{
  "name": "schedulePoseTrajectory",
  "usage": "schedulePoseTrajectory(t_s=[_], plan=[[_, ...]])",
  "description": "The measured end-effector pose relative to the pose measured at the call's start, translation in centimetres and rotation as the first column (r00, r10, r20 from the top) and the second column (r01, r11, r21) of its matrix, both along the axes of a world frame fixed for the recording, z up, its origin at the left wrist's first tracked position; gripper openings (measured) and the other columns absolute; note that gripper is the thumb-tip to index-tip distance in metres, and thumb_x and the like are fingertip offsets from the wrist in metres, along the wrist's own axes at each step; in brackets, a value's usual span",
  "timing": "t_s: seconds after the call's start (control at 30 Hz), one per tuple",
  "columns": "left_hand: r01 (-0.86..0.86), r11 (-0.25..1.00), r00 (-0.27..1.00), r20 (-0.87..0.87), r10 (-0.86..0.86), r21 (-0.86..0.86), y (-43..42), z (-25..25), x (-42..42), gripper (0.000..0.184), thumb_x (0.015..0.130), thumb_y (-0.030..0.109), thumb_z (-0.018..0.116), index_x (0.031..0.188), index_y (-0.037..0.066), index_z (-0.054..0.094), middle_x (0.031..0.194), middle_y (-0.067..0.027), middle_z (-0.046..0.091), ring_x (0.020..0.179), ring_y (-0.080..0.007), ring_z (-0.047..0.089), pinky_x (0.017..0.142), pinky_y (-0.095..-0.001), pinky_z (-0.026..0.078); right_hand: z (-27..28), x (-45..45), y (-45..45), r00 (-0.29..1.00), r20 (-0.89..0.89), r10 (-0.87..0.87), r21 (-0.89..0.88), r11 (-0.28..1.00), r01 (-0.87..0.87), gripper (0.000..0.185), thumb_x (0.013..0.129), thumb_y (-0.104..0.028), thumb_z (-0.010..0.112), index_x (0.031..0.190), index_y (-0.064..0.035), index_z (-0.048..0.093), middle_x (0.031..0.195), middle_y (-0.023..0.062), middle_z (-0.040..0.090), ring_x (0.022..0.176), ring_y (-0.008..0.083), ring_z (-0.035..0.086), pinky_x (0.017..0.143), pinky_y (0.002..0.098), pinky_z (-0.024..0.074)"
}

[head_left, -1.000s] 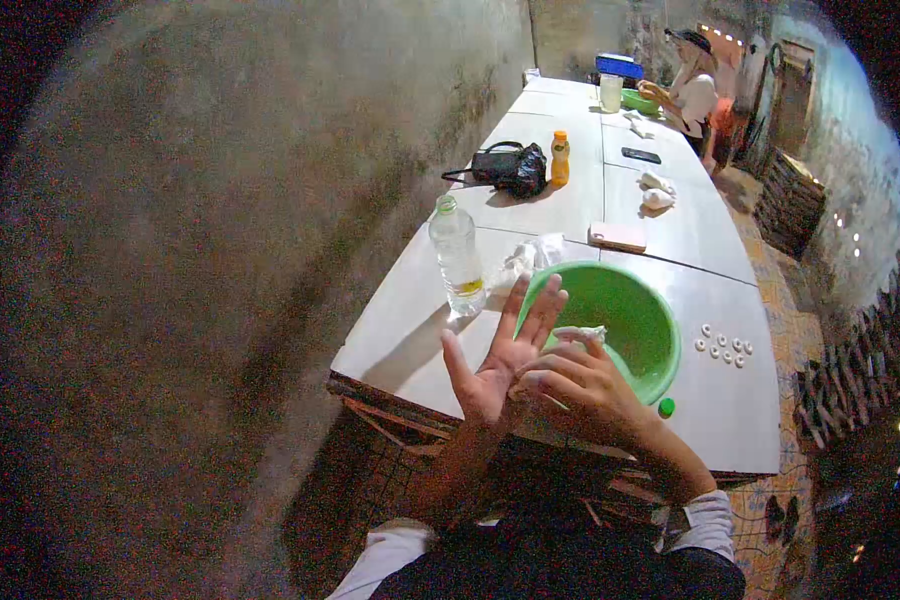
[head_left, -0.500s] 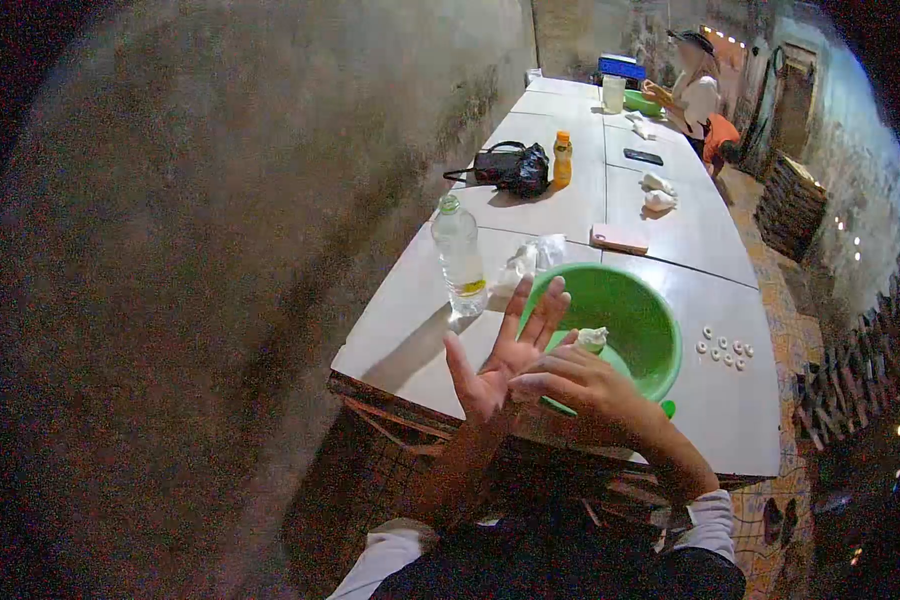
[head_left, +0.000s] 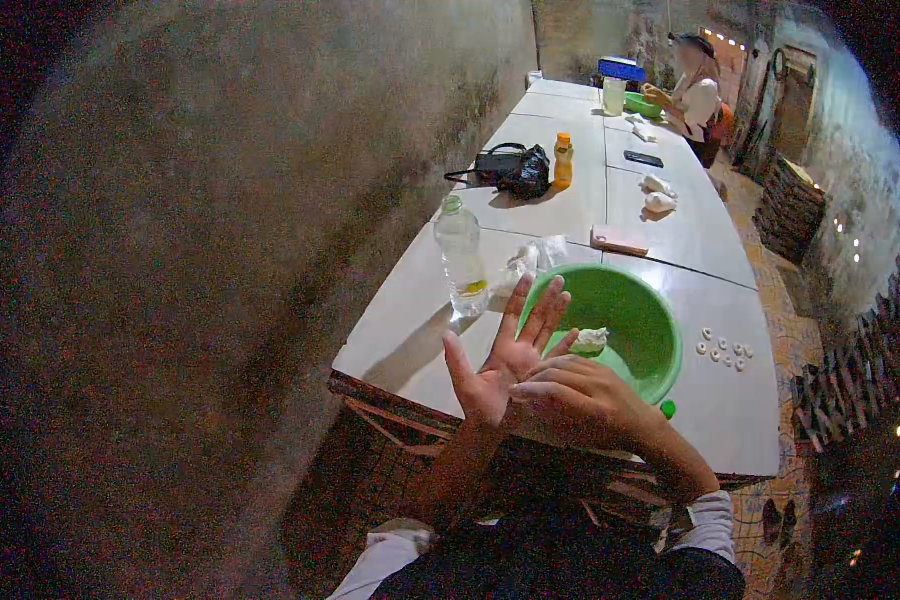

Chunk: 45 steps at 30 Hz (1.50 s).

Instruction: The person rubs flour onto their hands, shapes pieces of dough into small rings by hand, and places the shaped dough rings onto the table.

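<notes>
My left hand (head_left: 505, 370) is palm up with its fingers spread over the near rim of a green basin (head_left: 667, 300). Across its palm lie the extended fingers of my right hand (head_left: 590, 398), palm down; anything between the two hands is hidden. A white doughy lump (head_left: 591, 341) sits inside the basin, just beyond my right hand. To the right of the basin, several small white rings (head_left: 723, 343) lie on the table. A green cap (head_left: 668, 409) is by the basin's near right side.
A clear bottle (head_left: 460, 258) stands left of the basin, near a white plastic bag (head_left: 538, 256). Farther back are a pink box (head_left: 618, 241), black bag (head_left: 515, 168), orange bottle (head_left: 563, 162) and phone (head_left: 643, 159). A person (head_left: 698, 95) stands at the far right side.
My right hand has shifted slightly over my left palm, showing more of the lump in the basin. My left hand has stayed nearly still. An orange-clad person behind the co-worker bent into view, then moved mostly behind them.
</notes>
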<state>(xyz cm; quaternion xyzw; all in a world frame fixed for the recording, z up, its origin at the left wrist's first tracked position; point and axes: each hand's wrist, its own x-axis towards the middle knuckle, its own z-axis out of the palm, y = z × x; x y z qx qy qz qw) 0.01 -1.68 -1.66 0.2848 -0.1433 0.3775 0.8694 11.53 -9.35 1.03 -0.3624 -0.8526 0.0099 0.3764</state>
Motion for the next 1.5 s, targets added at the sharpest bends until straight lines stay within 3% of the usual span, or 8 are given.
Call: schedulePoseTrajectory(t_s=[0.3, 0.37, 0.6, 0.8, 1.03, 1.1, 1.33, 1.5], plan=[[-0.039, 0.999, 0.999, -0.033, 0.039, -0.007, -0.2, 0.1, -0.1, 0.101, 0.073, 0.080, 0.021, 0.144, 0.010, 0.006, 0.148, -0.0168, 0.009, 0.137, -0.0283, 0.010, 0.109, -0.0481, 0.003, -0.5, -0.2, -0.1, 1.000, -0.014, -0.007, -0.039, 0.999, 0.007, 0.046, 0.074, -0.016, 0.060, 0.118, -0.0087, 0.051, 0.101, 0.0113, 0.059, 0.093, 0.0281, 0.059, 0.080, 0.0391, 0.0465], [-0.032, 0.999, 0.999, 0.005, 0.032, 0.005, 0.1, -0.4, 0.0, 0.100, 0.074, 0.080, 0.020, 0.144, 0.009, 0.007, 0.148, -0.0168, 0.010, 0.137, -0.0284, 0.011, 0.109, -0.0480, 0.005, 0.0, -0.4, -0.2, 0.999, -0.048, -0.011, 0.025, 1.000, 0.012, 0.034, 0.074, -0.003, 0.063, 0.108, -0.0045, 0.057, 0.091, 0.0106, 0.062, 0.086, 0.0262, 0.061, 0.074, 0.0357, 0.0486], [-0.021, 0.997, 0.999, 0.038, 0.024, -0.072, 0.0, -0.3, -0.3, 0.098, 0.075, 0.079, 0.021, 0.143, 0.010, 0.010, 0.147, -0.0170, 0.013, 0.136, -0.0286, 0.013, 0.109, -0.0484, 0.007, -0.2, -0.4, -0.4, 0.997, -0.040, 0.064, 0.047, 0.997, -0.062, 0.035, 0.072, -0.011, 0.064, 0.105, -0.0020, 0.057, 0.099, 0.0118, 0.062, 0.087, 0.0274, 0.061, 0.076, 0.0379, 0.0481], [-0.041, 0.995, 0.999, 0.031, 0.044, -0.091, -0.2, -0.1, -0.2, 0.099, 0.075, 0.078, 0.023, 0.143, 0.009, 0.010, 0.147, -0.0170, 0.014, 0.136, -0.0289, 0.013, 0.109, -0.0482, 0.007, -0.9, -0.3, -0.4, 0.999, -0.002, 0.054, 0.088, 0.995, -0.054, 0.049, 0.071, -0.011, 0.062, 0.118, -0.0055, 0.051, 0.097, 0.0109, 0.061, 0.092, 0.0282, 0.060, 0.080, 0.0374, 0.0480], [-0.024, 0.996, 0.999, 0.031, 0.027, -0.080, -0.2, -0.4, -0.1, 0.099, 0.076, 0.078, 0.024, 0.143, 0.007, 0.011, 0.147, -0.0163, 0.015, 0.136, -0.0287, 0.015, 0.109, -0.0486, 0.010, -0.7, -0.6, 0.2, 0.960, -0.257, -0.111, -0.155, 0.985, 0.072, 0.051, 0.068, -0.002, 0.070, 0.116, -0.0099, 0.054, 0.100, 0.0111, 0.064, 0.091, 0.0280, 0.062, 0.078, 0.0369, 0.0485], [0.003, 0.994, 1.000, 0.025, 0.000, -0.113, -0.2, -0.4, -0.3, 0.097, 0.076, 0.077, 0.024, 0.143, 0.007, 0.010, 0.147, -0.0163, 0.016, 0.136, -0.0293, 0.016, 0.109, -0.0470, 0.012, 0.3, -0.5, 0.3, 0.933, -0.330, -0.142, -0.353, 0.935, 0.018, 0.051, 0.069, -0.002, 0.069, 0.117, -0.0120, 0.055, 0.097, 0.0103, 0.064, 0.090, 0.0259, 0.063, 0.077, 0.0359, 0.0490], [0.047, 0.979, 0.999, 0.028, -0.042, -0.199, -0.5, 0.3, -0.7, 0.095, 0.078, 0.075, 0.027, 0.143, 0.008, 0.011, 0.146, -0.0174, 0.018, 0.135, -0.0310, 0.018, 0.110, -0.0462, 0.017, 0.9, 0.0, 1.3, 0.985, -0.145, -0.098, -0.179, 0.981, 0.071, 0.048, 0.072, -0.003, 0.067, 0.118, -0.0129, 0.055, 0.100, 0.0104, 0.063, 0.091, 0.0248, 0.062, 0.076, 0.0350, 0.0498], [0.111, 0.959, 0.991, 0.096, -0.089, -0.262, 0.1, -0.8, -0.5, 0.093, 0.079, 0.074, 0.029, 0.142, 0.009, 0.013, 0.145, -0.0169, 0.019, 0.134, -0.0324, 0.019, 0.108, -0.0469, 0.022, 0.3, -0.2, 1.5, 0.971, -0.169, -0.171, -0.058, 0.985, 0.164, 0.044, 0.069, -0.004, 0.068, 0.111, -0.0129, 0.059, 0.100, 0.0091, 0.061, 0.091, 0.0260, 0.060, 0.077, 0.0364, 0.0495]])
